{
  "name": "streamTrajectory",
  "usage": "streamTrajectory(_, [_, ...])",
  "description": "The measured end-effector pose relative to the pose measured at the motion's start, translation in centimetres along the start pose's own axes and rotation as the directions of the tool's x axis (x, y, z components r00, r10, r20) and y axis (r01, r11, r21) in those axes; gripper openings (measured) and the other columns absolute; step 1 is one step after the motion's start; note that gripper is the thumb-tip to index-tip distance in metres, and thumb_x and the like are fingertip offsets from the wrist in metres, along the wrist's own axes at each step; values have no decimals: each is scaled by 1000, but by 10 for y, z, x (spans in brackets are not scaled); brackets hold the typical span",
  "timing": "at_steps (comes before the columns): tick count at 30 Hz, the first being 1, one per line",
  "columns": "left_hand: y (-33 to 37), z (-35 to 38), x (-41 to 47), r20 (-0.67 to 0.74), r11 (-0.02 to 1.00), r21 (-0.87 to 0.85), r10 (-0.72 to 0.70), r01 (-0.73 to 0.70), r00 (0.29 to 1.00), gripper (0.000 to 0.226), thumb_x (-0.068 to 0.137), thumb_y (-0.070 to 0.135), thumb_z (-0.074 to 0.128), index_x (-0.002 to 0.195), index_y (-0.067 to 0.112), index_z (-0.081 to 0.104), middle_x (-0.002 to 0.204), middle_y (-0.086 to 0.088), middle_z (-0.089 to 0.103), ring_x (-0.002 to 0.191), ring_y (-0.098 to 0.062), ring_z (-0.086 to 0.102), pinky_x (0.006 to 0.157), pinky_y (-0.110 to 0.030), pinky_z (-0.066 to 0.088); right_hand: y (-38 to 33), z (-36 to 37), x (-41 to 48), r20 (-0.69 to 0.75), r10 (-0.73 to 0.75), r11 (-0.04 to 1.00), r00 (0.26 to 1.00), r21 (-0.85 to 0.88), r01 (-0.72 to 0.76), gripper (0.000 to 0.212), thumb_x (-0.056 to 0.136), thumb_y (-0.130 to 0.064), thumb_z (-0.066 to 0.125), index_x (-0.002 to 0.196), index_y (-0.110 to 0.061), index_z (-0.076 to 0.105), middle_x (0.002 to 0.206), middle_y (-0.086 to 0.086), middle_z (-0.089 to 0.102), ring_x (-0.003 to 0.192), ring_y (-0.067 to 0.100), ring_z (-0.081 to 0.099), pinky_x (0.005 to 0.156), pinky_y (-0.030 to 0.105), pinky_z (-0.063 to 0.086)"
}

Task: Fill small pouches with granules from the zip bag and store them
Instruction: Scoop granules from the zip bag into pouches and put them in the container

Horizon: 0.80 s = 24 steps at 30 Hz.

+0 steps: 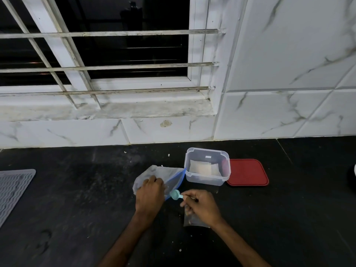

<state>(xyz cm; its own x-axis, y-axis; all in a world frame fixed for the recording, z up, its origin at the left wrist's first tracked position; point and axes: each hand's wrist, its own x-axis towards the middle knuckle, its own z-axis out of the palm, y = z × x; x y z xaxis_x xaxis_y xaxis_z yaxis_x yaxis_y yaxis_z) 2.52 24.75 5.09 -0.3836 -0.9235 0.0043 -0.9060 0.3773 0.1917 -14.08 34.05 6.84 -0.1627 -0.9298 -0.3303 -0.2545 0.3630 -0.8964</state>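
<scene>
Grip and feel

The left hand (149, 195) curls its fingers on the zip bag (154, 173) at mid-counter. The bag is limp, crinkled clear film, probably light and slippery, so its stiffer blue zip rim looks the best hold. Just right, the right hand (202, 206) pinches a teal scoop (175, 195) at the mouth, above a small clear pouch (192, 220). Farther right stand a tub (207, 180) and a red lid (247, 172).
</scene>
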Motion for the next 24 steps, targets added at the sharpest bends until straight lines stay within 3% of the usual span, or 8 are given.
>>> streamTrajectory(4, [-4, -9, -1, -92, 999, -50, 14, -19, 996, 18, 94, 29, 58, 86, 21, 71, 91, 3, 63, 81, -16, 61, 61, -32, 52, -19, 14, 9, -55, -159, 969, 986, -200, 146, 17, 95, -19, 57, 107, -20, 69, 84, -3, 71, 70, 7, 67, 66, 20, 56])
streamTrajectory(7, [-10, -16, -6, -133, 995, -81, 39, -50, 990, 17, 89, 30, 66, 76, 20, 69, 85, 3, 61, 74, -15, 59, 50, -22, 34, -38, 21, 12, -29, -259, 855, 965, -471, 215, 20, 96, -24, 55, 113, -20, 65, 97, -4, 69, 84, 3, 65, 81, 20, 55])
streamTrajectory(9, [-15, -20, -7, -152, 993, -110, 15, -32, 988, 15, 87, 30, 68, 76, 20, 68, 83, 2, 60, 73, -17, 59, 49, -23, 28, -50, 25, 17, 94, -137, 702, 986, -693, 163, 23, 96, -22, 55, 118, -17, 60, 109, 1, 66, 99, 11, 63, 91, 27, 52])
streamTrajectory(12, [-19, -25, -8, -172, 984, -176, -27, -4, 985, 8, 91, 25, 63, 89, 21, 70, 88, 2, 61, 79, -19, 61, 54, -28, 40, -74, 26, 21, 168, 180, 458, 969, -886, 69, 31, 94, -16, 56, 124, -9, 54, 124, 13, 59, 112, 26, 57, 97, 37, 48])
streamTrajectory(16, [-23, -30, -7, -202, 965, -262, -28, -26, 979, 14, 89, 27, 56, 89, 25, 70, 89, 6, 63, 80, -18, 63, 57, -30, 45, -100, 34, 38, 191, 417, 389, 889, -921, 16, 44, 95, -19, 56, 135, -7, 44, 135, 15, 48, 124, 29, 48, 103, 39, 41])
streamTrajectory(18, [-21, -32, -7, -178, 948, -317, -41, -18, 983, 12, 92, 25, 58, 94, 26, 70, 93, 8, 63, 85, -14, 61, 62, -27, 41, -99, 32, 33, 222, 318, 443, 922, -894, 63, 38, 94, -15, 54, 130, -4, 50, 131, 17, 52, 120, 31, 52, 99, 40, 42])
streamTrajectory(20, [-21, -36, -6, -160, 947, -321, -44, -10, 986, 11, 94, 26, 60, 97, 27, 70, 96, 9, 63, 89, -11, 60, 64, -25, 37, -98, 20, 13, 173, 30, 504, 984, -853, 135, 22, 94, -8, 49, 111, 0, 61, 114, 19, 62, 104, 34, 60, 86, 39, 47])
streamTrajectory(24, [-24, -40, -5, -152, 928, -373, -77, 15, 985, 10, 95, 29, 59, 95, 29, 69, 94, 14, 61, 87, -7, 58, 64, -25, 41, -107, -14, -22, 165, -32, 472, 986, -867, 160, 20, 93, -13, 49, 101, -6, 66, 101, 12, 66, 94, 28, 63, 76, 34, 49])
